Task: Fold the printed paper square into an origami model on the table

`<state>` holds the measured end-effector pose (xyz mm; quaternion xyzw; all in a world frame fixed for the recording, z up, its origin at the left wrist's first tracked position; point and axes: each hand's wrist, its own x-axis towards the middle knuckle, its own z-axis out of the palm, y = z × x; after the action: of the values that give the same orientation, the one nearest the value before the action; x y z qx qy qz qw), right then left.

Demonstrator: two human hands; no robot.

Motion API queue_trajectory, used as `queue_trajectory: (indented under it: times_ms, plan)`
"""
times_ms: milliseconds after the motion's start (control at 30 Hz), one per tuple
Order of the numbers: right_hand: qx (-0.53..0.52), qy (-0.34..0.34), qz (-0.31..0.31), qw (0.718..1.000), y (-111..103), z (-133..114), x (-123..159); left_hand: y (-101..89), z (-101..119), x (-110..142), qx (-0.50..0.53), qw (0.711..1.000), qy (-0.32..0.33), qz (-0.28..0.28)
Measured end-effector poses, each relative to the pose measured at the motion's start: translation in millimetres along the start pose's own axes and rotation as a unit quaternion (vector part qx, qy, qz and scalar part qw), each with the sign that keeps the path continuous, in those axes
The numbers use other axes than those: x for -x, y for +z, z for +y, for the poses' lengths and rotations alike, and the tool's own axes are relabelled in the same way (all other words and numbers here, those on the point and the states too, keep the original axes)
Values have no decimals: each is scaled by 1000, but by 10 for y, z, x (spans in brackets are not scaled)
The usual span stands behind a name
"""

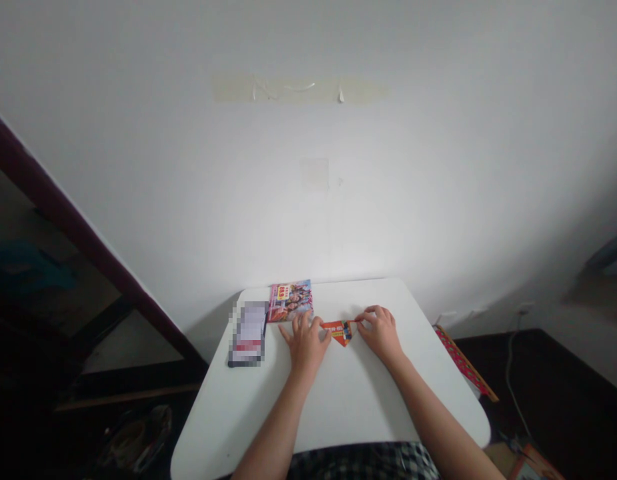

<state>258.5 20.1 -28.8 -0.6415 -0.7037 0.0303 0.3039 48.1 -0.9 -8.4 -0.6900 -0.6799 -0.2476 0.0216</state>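
A folded piece of printed paper (342, 331), orange with a coloured picture, lies on the white table (348, 393) as a small triangle with its point toward me. My left hand (307, 337) pinches its left corner between thumb and index finger, the other fingers spread over the table. At the right corner, my right hand (381, 330) has thumb and fingertips closed on the paper. Just beyond my left fingers is a colourful printed leaflet (291, 300) with a picture of people. A phone (249, 333), its screen blurred out, rests left of the leaflet.
A white wall (328, 220) rises right behind the table, with a strip of old tape (298, 88) on it. On the left stands a dark frame (88, 233). A red patterned item (463, 360) and a pale cable (511, 373) are beyond the table's right edge.
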Motion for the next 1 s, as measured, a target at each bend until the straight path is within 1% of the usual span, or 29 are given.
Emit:
queue_trajectory:
  times_ms: [200,367,500,767,1000]
  plan:
    - [-1,-4,3,1000,-18,-12,7,27,-3,-1,7,1000,0,-12]
    - [-4,-23,-6,1000,-21,-7,9,23,3,12,7,999,-7,-33]
    - [-7,-11,-5,1000,-50,-28,23,37,10,25,0,999,-4,-43]
    - [9,-23,-19,999,-112,-81,56,77,3,62,-12,999,11,-38]
    - [20,-50,-6,999,-39,-77,42,58,4,30,-17,1000,16,-17]
